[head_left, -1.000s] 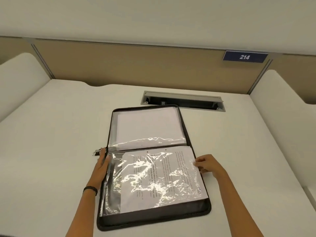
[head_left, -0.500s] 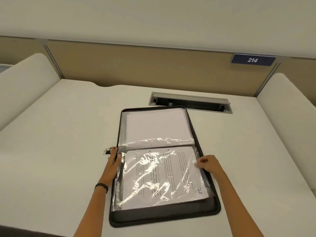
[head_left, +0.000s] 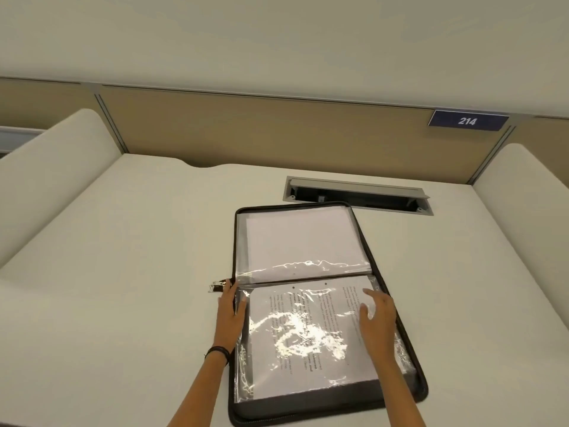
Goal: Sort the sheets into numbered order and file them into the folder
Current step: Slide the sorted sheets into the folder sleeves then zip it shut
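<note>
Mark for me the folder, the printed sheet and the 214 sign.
folder [head_left: 308, 408], head view, near black band.
printed sheet [head_left: 323, 306], head view, text area under the plastic.
214 sign [head_left: 468, 121], head view, on the number.

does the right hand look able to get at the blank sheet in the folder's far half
Probably yes. The right hand is over the printed sheet just short of the fold, and nothing lies across the blank sheet but its clear sleeve, which would block touching the paper itself.
</note>
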